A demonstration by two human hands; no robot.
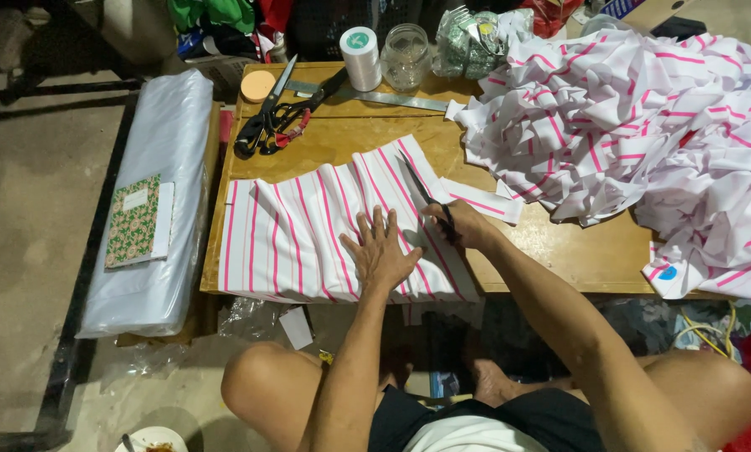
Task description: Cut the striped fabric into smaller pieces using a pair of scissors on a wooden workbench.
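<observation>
Your left hand (381,251), fingers spread, pins the pink-striped cloth (308,230); just beside it your right hand (459,224) grips scissors (426,197) mid-cut; the next snip needs the cloth flat

1 head camera looks steeply down, close over the low wooden table (560,251).

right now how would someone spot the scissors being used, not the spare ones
On the low wooden table, find the flat white cloth with pink stripes. The scissors in use are in the right hand, blades open over that cloth; the spare scissors lie unheld at the table's far edge.
</observation>
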